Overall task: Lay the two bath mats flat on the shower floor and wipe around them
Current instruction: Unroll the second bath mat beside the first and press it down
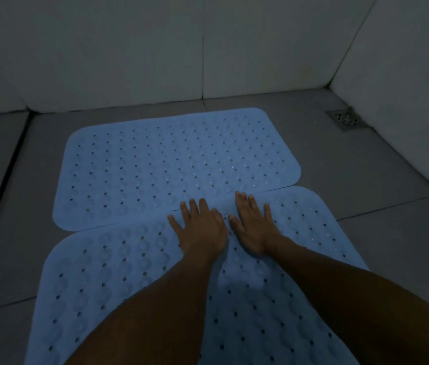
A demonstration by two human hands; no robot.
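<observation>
Two light blue rubber bath mats with rows of small holes lie on the grey tiled shower floor. The far mat (176, 164) lies flat near the back wall. The near mat (108, 280) lies right in front of it, their long edges touching or slightly overlapping. My left hand (200, 227) and my right hand (254, 225) rest palm down, fingers spread, side by side on the near mat's far edge. Neither hand holds anything. My forearms cover the middle of the near mat.
A square metal floor drain (346, 119) sits in the far right corner. White tiled walls (208, 48) close off the back and the right side. Bare grey floor tiles (381, 246) lie left and right of the mats.
</observation>
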